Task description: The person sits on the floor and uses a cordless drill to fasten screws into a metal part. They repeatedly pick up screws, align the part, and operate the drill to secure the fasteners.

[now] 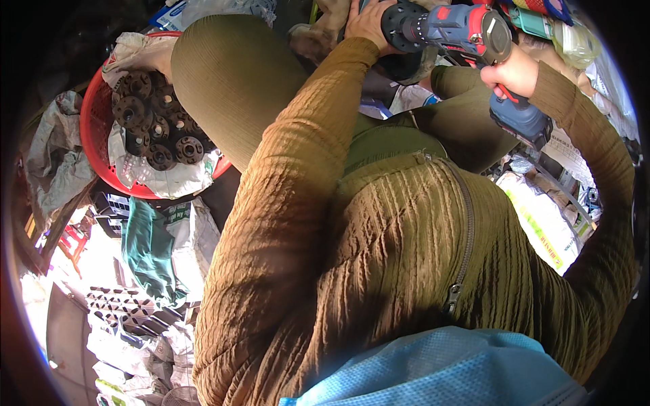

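Observation:
A blue-grey and red cordless drill (448, 28) lies level near the top edge, its chuck pointing left. My right hand (513, 73) is closed round its grip, just above the battery. Against the chuck end is a dark round flanged part (398, 26), and my left hand (367, 26) is closed on its left side. The upper fingers of that hand are cut off by the picture's edge. Whether a bit sits inside the part is hidden.
A red plastic basket (91, 132), lined with whitish sacking, holds several dark round metal hubs (160, 155) to the left of my knee. A green cloth (145, 247) and white bags lie below it. Clear plastic containers (575, 44) and bags crowd the right side.

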Demonstrator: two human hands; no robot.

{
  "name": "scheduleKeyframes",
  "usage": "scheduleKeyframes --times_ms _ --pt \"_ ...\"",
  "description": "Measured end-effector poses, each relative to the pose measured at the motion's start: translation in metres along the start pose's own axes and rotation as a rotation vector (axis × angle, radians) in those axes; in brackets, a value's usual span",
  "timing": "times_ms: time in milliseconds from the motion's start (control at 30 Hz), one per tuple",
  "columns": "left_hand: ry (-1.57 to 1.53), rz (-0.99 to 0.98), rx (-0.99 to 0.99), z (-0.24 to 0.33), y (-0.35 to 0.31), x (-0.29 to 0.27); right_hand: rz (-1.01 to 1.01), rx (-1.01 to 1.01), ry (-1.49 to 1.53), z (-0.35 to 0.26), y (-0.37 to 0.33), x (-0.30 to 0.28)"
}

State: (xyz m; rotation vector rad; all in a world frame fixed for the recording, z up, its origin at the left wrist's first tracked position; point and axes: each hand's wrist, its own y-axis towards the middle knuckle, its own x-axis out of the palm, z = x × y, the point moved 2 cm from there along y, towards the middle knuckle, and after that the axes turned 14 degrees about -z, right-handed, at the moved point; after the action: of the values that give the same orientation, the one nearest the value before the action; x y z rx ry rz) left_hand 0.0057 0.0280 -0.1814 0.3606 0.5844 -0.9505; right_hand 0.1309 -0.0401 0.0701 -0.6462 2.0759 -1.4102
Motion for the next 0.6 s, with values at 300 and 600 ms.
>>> scheduleKeyframes --times_ms 300,600 --pt "0.059 0.251 0.155 -0.028 0.010 0.036 -0.001 0.021 0.014 -0.001 0.012 0.004" --pt "0.101 0.323 0.193 -0.029 0.012 0.038 0.055 0.007 0.022 -0.005 0.014 0.005"
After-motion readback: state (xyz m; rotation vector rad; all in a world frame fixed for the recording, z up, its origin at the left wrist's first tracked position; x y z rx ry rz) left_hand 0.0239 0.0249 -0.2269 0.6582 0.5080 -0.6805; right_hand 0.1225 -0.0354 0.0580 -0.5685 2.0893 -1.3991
